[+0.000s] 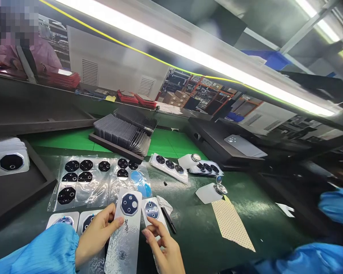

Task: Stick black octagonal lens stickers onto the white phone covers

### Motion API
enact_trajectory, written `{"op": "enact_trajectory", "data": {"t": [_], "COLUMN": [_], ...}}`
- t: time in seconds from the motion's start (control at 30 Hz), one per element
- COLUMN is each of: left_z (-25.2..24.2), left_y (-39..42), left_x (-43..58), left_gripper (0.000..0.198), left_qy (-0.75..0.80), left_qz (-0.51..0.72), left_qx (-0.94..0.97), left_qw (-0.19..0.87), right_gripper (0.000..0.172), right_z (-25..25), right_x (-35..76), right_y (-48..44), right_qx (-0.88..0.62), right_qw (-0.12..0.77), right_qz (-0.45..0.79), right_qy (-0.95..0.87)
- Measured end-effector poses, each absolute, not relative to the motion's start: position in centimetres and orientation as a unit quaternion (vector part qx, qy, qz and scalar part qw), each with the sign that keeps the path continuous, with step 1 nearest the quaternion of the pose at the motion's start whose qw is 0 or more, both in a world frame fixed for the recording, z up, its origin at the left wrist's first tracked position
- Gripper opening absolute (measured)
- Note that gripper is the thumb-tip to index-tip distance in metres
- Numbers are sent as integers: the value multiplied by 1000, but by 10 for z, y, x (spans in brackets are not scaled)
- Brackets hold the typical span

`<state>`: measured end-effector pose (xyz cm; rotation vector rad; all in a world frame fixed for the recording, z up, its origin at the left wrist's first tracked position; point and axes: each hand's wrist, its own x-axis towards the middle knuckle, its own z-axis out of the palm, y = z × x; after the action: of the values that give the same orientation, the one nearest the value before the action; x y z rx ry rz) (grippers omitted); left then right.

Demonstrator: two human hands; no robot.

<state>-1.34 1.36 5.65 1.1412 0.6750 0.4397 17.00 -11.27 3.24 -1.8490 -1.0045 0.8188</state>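
My left hand (98, 232) grips a silver phone back cover (122, 238) by its left edge, thumb on the face. The cover is tilted up and has a dark octagonal camera plate near its top. Just right of it, my right hand (165, 247) has its fingers half curled and apart, with nothing visible in them. Its fingertips lie over a second back cover (152, 208); whether they touch it I cannot tell. More back covers (63, 220) lie by my left wrist, partly hidden by my sleeve. Black tweezers (169, 220) and a crumpled white wipe (164, 204) lie beside the second cover.
Clear film sheets (98, 190) carry several black octagonal pieces. Two white pump bottles (207, 193) stand near a dotted tan sheet (231, 224). Behind are a tray of upright dark panels (122, 131) and black boxes (225, 148). Another person's blue sleeve (317, 258) is at right.
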Motion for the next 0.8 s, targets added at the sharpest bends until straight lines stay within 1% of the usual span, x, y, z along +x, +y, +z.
{"op": "enact_trajectory", "data": {"t": [0.1,0.17,0.37,0.53,0.8], "left_z": [53,50,39,39,45], "left_y": [14,14,13,13,11], "left_x": [-13,-13,-14,-14,-14], "left_gripper": [46,45,45,44,46], "left_qy": [305,301,307,309,313], "left_qz": [204,205,205,201,195], "left_qx": [529,535,558,553,543], "left_qw": [765,762,743,747,754], "right_gripper": [53,52,50,48,53], "right_z": [30,30,26,27,30], "right_x": [159,155,152,148,145], "right_y": [-105,-102,-100,-99,-97], "right_qx": [-704,-692,-686,-681,-661], "right_qw": [477,491,510,516,534], "right_qz": [354,364,371,383,418], "right_qy": [-390,-385,-363,-351,-323]}}
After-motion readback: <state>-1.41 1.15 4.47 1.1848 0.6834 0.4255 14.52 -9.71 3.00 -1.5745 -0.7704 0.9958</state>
